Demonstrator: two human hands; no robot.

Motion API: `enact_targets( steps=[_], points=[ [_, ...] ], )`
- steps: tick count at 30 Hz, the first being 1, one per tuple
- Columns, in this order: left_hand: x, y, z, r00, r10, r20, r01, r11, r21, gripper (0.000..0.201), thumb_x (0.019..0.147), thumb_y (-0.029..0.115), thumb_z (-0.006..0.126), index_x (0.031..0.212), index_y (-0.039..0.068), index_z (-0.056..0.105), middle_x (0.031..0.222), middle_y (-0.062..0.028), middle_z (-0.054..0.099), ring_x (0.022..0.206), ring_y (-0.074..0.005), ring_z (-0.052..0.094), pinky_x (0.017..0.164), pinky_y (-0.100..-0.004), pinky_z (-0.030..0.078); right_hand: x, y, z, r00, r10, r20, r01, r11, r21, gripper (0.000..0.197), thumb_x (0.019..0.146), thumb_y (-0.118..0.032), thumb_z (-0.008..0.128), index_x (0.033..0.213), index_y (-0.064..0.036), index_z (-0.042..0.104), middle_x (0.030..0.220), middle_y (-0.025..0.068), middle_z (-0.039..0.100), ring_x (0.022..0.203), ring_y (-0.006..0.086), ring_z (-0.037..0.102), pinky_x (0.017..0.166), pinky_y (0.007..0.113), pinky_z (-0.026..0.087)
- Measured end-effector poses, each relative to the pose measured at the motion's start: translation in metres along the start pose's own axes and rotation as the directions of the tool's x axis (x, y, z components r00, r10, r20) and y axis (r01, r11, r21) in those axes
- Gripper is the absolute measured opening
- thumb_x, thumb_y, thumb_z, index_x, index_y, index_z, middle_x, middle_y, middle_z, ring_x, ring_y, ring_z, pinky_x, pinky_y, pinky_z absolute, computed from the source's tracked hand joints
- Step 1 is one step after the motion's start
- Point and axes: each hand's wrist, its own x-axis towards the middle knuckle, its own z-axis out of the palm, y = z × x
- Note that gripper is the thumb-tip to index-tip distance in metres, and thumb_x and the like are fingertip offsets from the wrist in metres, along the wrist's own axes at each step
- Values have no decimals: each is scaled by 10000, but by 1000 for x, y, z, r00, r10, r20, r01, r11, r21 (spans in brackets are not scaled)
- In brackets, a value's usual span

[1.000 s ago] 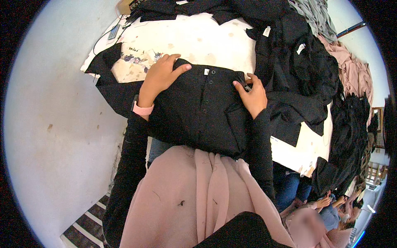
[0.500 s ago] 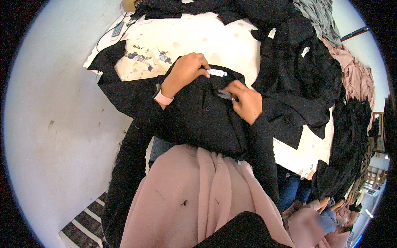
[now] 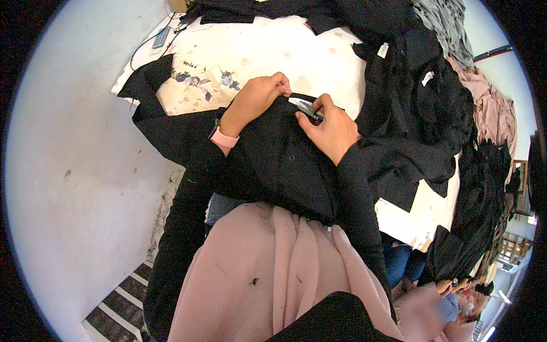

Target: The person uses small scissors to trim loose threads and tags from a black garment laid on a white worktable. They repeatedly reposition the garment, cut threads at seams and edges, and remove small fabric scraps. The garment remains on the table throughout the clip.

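Note:
A black garment (image 3: 259, 165) with a button front lies across the near edge of the table and over my lap. My left hand (image 3: 257, 101) is closed, pinching the garment's collar edge beside a white label (image 3: 294, 101). In my right hand (image 3: 333, 131) is a pair of small grey thread snips (image 3: 310, 111), held between thumb and fingers. The blades point left and lie against the label, partly covering it. Whether they touch a thread is too small to make out.
The table has a pale, stained cover (image 3: 268, 48). Black garments (image 3: 404, 97) with white labels are heaped to the right and at the back. Grey cloth (image 3: 447, 25) and pink cloth (image 3: 490, 105) lie farther right. A calculator (image 3: 161, 39) sits far left. Another person is at lower right.
My right hand has moved slightly up and left, bringing the snips from the garment's front to the label. The left hand keeps its pinch on the collar edge.

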Motion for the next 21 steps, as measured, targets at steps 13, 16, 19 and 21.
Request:
enact_targets(
  steps=[13, 16, 19, 21],
  points=[
    [2, -2, 4, 982, -84, -170, 99, 992, 84, 120, 942, 153, 641, 998, 50, 616, 904, -120, 724, 830, -322, 703, 749, -398, 546, 17, -2, 27, 999, 11, 53, -6, 995, -101, 396, 894, -463, 678, 948, -71, 692, 774, 124, 733, 702, 300, 721, 644, 389, 550],
    [8, -1, -2, 917, -10, -398, 118, 961, 249, 160, 912, 158, 675, 1036, 65, 636, 953, -113, 697, 870, -316, 673, 790, -399, 529, 6, 1, 21, 995, -1, 101, 5, 999, -34, 387, 889, -459, 688, 943, -76, 675, 769, 125, 728, 704, 295, 720, 640, 389, 547],
    [10, 0, -8, 930, 151, -335, -58, 960, 274, 196, 876, 182, 719, 1038, 84, 666, 978, -101, 655, 906, -306, 636, 814, -399, 508, 1, 6, 19, 985, -55, 163, 49, 998, 39, 383, 884, -450, 705, 956, -78, 645, 753, 126, 705, 681, 295, 707, 612, 396, 529],
    [13, 2, -7, 987, 140, -83, -126, 981, 150, 238, 823, 267, 774, 964, 96, 687, 995, -84, 647, 982, -285, 632, 833, -386, 504, 0, 9, 20, 980, -99, 173, 94, 995, 41, 386, 884, -452, 705, 970, -81, 644, 748, 125, 697, 655, 302, 696, 599, 401, 521]
  ],
)
